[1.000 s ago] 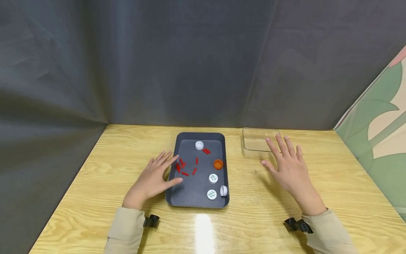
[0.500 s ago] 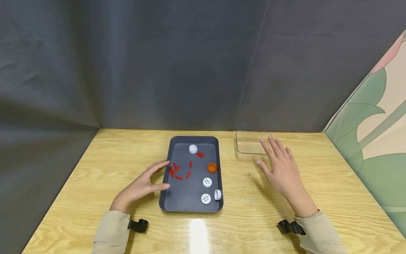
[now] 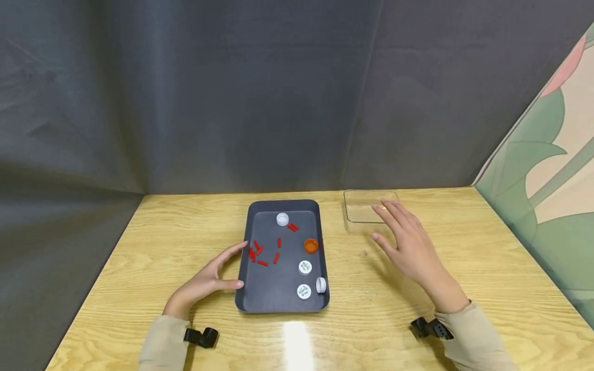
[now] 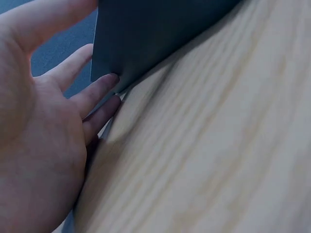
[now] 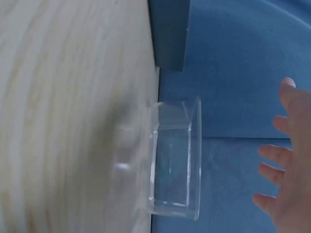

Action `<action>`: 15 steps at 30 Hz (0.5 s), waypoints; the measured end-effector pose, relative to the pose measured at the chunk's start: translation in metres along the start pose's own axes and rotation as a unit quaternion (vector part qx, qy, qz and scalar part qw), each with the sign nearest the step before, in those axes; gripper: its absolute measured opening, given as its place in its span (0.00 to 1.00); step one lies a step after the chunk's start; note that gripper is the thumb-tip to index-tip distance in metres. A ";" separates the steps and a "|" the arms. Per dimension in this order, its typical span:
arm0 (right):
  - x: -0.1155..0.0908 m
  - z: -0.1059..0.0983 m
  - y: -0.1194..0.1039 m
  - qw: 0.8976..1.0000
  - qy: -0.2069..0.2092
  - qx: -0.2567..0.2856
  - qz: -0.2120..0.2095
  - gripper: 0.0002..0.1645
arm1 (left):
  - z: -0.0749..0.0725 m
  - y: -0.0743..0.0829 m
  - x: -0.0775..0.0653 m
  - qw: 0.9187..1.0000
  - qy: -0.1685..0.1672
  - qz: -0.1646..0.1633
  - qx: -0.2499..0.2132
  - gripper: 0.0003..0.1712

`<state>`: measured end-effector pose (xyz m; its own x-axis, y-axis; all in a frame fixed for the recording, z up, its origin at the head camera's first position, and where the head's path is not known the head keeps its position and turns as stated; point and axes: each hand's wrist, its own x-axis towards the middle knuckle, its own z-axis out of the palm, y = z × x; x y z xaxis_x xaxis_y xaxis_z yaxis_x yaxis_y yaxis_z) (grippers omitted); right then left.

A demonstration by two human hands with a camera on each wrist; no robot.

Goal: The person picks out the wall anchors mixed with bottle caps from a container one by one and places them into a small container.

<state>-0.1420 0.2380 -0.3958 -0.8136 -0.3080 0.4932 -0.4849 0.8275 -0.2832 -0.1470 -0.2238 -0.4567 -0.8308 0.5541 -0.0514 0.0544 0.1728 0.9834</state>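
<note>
My left hand (image 3: 202, 282) is at the left side of a dark grey tray (image 3: 274, 301), thumb and fingers spread apart. In the left wrist view its fingertips (image 4: 112, 78) touch the tray's outer wall (image 4: 146, 43). Several short red sticks (image 3: 262, 263) lie in the tray. With them are a white cap (image 3: 282, 219), an orange cap (image 3: 311, 246), two white caps with green print (image 3: 304, 267), and another white cap (image 3: 321, 285) on its side against the right wall. My right hand (image 3: 410, 250) hovers with fingers extended, holding nothing, near a clear plastic box (image 3: 364, 221).
The wooden table (image 3: 362, 330) ends at a dark grey curtain (image 3: 260, 103) at the back and left. A panel with a leaf pattern (image 3: 557, 180) stands on the right. The clear box sits at the table's back edge.
My left hand has gone from over the tray's left part down to its left side. My right hand has turned slightly and stays above the table. The head view has shifted a little.
</note>
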 end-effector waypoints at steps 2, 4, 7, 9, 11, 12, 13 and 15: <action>0.002 0.000 -0.003 1.000 0.003 0.024 -0.005 0.34 | 0.001 -0.001 0.000 1.000 0.001 0.000 -0.004 0.50; 0.004 0.001 -0.007 0.999 0.002 0.046 -0.009 0.35 | 0.003 -0.002 0.000 1.000 0.003 -0.001 -0.010 0.50; 0.006 0.004 -0.015 0.998 -0.005 0.068 -0.014 0.35 | 0.004 -0.004 0.000 1.000 0.004 0.002 -0.016 0.49; 0.009 0.008 -0.021 0.997 -0.012 0.078 -0.020 0.36 | 0.005 -0.004 0.000 1.000 0.008 0.002 -0.018 0.49; 0.013 0.012 -0.027 0.995 -0.020 0.089 -0.026 0.36 | 0.005 -0.005 0.000 1.000 0.012 0.000 -0.019 0.49; 0.015 0.015 -0.029 0.995 -0.024 0.093 -0.030 0.36 | 0.004 -0.005 0.000 1.000 0.015 -0.001 -0.020 0.48; 0.018 0.017 -0.032 0.994 -0.028 0.100 -0.034 0.36 | 0.004 -0.004 -0.001 1.000 0.017 -0.002 -0.020 0.48; 0.023 0.021 -0.037 0.992 -0.034 0.112 -0.040 0.35 | 0.004 -0.003 -0.001 1.000 0.020 -0.001 -0.020 0.48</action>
<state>-0.1500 0.1902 -0.3913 -0.7863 -0.4054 0.4663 -0.6011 0.6763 -0.4257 -0.1444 -0.2217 -0.4605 -0.8521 0.5212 -0.0480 0.0306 0.1411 0.9895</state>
